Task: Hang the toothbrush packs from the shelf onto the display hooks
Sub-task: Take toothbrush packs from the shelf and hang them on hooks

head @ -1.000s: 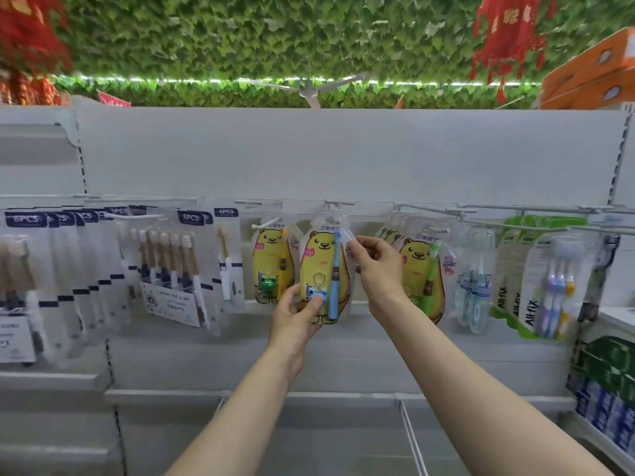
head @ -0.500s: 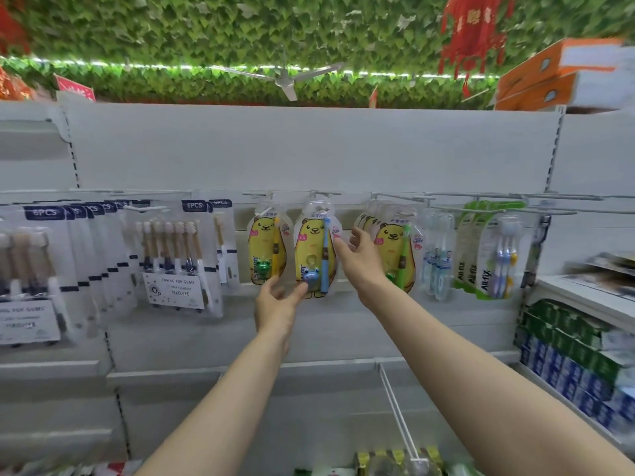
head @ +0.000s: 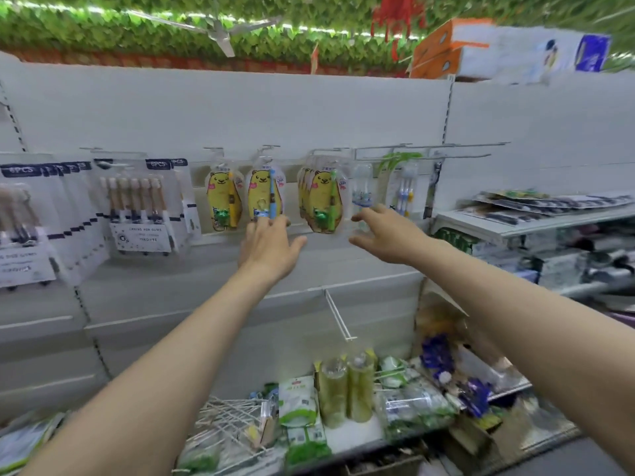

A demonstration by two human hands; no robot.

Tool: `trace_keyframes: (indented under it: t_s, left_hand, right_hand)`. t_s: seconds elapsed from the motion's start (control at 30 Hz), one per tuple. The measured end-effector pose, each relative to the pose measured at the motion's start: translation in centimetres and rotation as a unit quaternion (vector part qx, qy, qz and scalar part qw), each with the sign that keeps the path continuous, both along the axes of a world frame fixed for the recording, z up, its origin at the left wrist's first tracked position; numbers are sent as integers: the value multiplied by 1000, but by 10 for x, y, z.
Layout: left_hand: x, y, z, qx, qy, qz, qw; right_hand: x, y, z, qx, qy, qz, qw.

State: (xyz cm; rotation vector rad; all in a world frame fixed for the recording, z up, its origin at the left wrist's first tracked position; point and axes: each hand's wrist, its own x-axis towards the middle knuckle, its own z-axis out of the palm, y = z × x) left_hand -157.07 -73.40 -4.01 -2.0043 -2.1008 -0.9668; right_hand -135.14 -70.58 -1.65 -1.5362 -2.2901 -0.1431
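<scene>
Both forearms are bare from elbow to wrist, with no sleeve in view. The left hand [head: 266,245] and right hand [head: 386,235] are bare too, fingers [head: 261,225] slim and uncovered.

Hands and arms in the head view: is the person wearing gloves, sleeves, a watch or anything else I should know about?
Nothing is worn. The left hand and right hand are bare, with no gloves, rings or watch visible. Both forearms are uncovered down to the frame edge, so no sleeve shows. No straps, cables or markings appear on either arm.
</scene>
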Motion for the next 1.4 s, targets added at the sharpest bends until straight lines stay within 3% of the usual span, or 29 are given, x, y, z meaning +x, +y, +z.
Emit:
trace_keyframes:
  t_s: [0.27, 0.57, 1.03, 1.4]
  left_hand:
    - [94, -1, 2, -31, 55, -82, 995]
    - [239, 43, 9, -38, 68, -147, 986]
    - [495, 133, 27, -7, 71, -223, 972]
    - [609, 255, 27, -14, 78, -234, 969]
  right_hand:
    - [93, -36, 1, 2, 8, -68, 998]
    - [232, -20, 8, 4, 22, -139, 990]
    - [481, 45, 24, 13, -4, -211, 977]
    - [602, 178, 24, 2, 8, -232, 973]
